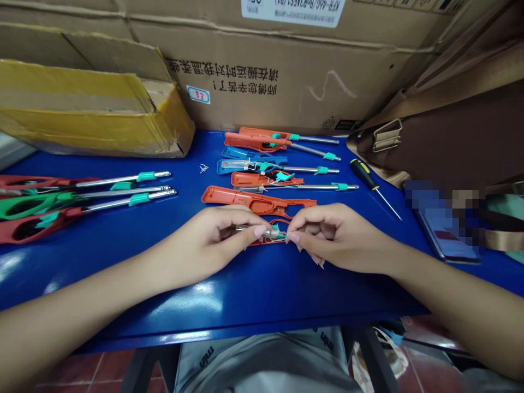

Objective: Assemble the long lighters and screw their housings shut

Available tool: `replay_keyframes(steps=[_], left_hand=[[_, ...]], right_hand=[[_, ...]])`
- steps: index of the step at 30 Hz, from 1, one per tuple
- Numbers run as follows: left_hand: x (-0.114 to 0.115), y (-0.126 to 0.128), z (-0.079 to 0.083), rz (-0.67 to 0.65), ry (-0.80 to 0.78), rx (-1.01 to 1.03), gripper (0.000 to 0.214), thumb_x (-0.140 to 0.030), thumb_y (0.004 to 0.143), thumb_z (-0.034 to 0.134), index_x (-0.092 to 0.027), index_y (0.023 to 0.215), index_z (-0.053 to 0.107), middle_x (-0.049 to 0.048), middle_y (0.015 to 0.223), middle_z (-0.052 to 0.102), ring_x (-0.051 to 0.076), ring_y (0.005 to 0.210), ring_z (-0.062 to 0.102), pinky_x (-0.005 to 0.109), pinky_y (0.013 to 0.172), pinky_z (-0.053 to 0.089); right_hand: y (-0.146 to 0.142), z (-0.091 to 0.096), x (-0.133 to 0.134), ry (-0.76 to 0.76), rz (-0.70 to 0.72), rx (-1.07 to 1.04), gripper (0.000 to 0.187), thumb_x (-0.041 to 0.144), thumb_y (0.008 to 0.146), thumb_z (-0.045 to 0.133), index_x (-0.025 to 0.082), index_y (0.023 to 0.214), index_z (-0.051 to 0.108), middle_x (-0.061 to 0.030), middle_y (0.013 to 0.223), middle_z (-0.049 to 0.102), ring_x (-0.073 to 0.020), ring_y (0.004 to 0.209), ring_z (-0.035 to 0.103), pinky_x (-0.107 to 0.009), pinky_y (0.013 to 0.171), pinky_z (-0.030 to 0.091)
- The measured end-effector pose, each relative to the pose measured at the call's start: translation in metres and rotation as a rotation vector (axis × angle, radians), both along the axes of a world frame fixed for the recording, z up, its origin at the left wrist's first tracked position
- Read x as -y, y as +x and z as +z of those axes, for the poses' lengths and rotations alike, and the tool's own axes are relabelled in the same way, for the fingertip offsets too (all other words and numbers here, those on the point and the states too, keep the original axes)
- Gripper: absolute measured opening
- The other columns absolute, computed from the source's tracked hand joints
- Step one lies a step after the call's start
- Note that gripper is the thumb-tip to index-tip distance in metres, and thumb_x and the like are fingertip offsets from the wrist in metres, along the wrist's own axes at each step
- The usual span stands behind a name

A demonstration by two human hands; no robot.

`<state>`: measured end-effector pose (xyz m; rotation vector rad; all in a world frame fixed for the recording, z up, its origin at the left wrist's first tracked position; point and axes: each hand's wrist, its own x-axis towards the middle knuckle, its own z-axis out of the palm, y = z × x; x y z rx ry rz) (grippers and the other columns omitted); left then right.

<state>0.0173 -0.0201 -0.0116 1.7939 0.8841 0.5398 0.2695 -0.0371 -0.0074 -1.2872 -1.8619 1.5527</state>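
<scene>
My left hand (216,236) and my right hand (327,234) meet at the middle of the blue table (254,289). Both pinch a small lighter inner assembly (272,233): a short metal tube with a teal part, over a thin orange piece. My left fingers grip the metal tube end. My right fingertips pinch the teal end. Just behind my hands lies an open orange lighter shell (254,200). Further back lie several orange and blue long-nosed lighters (270,164) with metal tubes and teal collars.
Assembled red and green lighters (61,202) lie at the left. A yellow-taped carton (94,109) stands at the back left, a large cardboard box (286,71) behind. A black-and-yellow screwdriver (370,183), a phone (446,229) and a brown bag (458,125) are at the right.
</scene>
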Motion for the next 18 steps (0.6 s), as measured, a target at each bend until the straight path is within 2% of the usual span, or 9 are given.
replay_keyframes(steps=[9, 18], left_hand=[[-0.0003, 0.0017, 0.0020, -0.013, 0.001, 0.017, 0.021, -0.028, 0.100, 0.061, -0.020, 0.103, 0.080, -0.0011, 0.093, 0.078, 0.009, 0.078, 0.065, 0.015, 0.071, 0.051], [0.0002, 0.0012, 0.0013, -0.012, 0.011, 0.022, 0.020, -0.027, 0.100, 0.061, -0.021, 0.102, 0.080, -0.0017, 0.092, 0.079, 0.008, 0.077, 0.065, 0.015, 0.071, 0.051]], right_hand=[[-0.0028, -0.0003, -0.0027, -0.011, 0.009, 0.003, 0.016, 0.032, 0.094, 0.064, 0.018, 0.087, 0.067, 0.0044, 0.063, 0.057, -0.0076, 0.051, 0.054, -0.018, 0.047, 0.044], [-0.0011, -0.0022, -0.0004, -0.009, 0.026, 0.022, 0.018, 0.036, 0.095, 0.065, 0.020, 0.089, 0.068, 0.0043, 0.065, 0.055, -0.0083, 0.052, 0.053, -0.019, 0.046, 0.044]])
